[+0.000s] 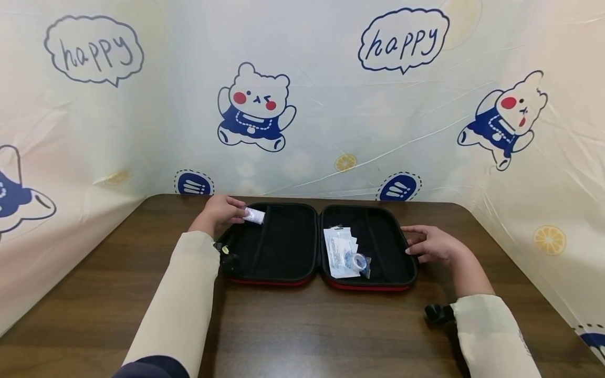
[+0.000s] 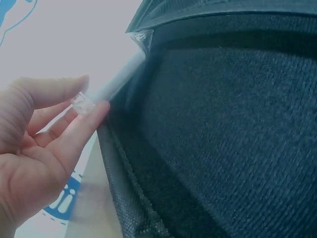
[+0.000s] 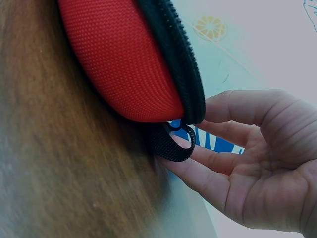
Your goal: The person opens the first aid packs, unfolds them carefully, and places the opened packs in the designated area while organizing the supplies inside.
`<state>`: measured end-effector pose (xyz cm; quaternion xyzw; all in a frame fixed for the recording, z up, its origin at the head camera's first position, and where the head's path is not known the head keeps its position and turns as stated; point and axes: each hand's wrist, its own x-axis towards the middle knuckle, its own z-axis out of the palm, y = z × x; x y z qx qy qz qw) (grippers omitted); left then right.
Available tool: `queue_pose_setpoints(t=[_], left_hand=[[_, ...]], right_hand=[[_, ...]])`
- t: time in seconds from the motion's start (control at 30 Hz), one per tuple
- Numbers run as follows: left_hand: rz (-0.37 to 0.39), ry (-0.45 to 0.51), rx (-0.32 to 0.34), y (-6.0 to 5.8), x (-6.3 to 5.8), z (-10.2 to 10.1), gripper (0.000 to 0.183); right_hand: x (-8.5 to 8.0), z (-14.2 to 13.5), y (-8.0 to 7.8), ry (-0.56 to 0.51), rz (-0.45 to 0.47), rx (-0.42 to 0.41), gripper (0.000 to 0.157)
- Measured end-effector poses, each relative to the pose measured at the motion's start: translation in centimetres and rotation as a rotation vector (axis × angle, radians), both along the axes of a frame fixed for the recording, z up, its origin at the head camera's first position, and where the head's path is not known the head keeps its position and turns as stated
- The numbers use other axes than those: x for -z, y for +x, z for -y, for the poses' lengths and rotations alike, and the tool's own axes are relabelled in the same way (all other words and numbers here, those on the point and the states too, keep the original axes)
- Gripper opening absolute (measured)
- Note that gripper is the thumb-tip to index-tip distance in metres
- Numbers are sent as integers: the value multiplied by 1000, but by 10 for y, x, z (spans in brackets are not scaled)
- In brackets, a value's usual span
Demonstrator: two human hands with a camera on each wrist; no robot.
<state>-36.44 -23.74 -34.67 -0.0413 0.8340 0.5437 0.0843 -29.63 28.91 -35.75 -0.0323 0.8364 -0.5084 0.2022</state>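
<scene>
A zippered case with a black lining (image 1: 290, 241) and red shell (image 3: 121, 59) lies unfolded on the table. At the far left corner, my left hand (image 1: 222, 211) pinches a small white roll in clear wrapping (image 1: 254, 216) between thumb and fingertips. The left wrist view shows the roll tilted over the rim. My right hand (image 1: 435, 244) is at the case's right edge, with its fingers spread. In the right wrist view its fingertips are at the zipper rim and the black strap loop (image 3: 173, 148). The right half holds white flat packets (image 1: 339, 252) and a bagged tape roll (image 1: 358, 262).
The brown wooden table (image 1: 302, 336) extends in front of the case. Behind and at both sides hangs a pale printed curtain (image 1: 321, 105). A black camera mount (image 1: 438, 314) sits at the right sleeve cuff.
</scene>
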Motion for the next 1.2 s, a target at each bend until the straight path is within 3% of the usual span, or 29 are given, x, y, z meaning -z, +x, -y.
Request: queue_pose_setpoints(t=[0.1, 0.43, 0.57, 0.77, 0.93, 1.2], left_hand=[[-2, 8, 6, 1, -1, -2, 43], [-26, -149, 18, -6, 2, -17, 36], [-20, -97, 37, -4, 2, -21, 37], [18, 5, 135, 0, 3, -24, 43], [-21, -62, 163, -4, 8, -29, 40], [-78, -145, 134, -11, 18, -40, 34]], right_hand=[[-1, -1, 0, -2, 2, 2, 75], [1, -1, 0, -2, -5, -1, 75], [1, -1, -1, 0, -6, -1, 76], [1, 0, -1, 10, -8, 1, 75], [0, 0, 0, 10, -7, 1, 76], [1, -1, -1, 8, -13, 0, 76]])
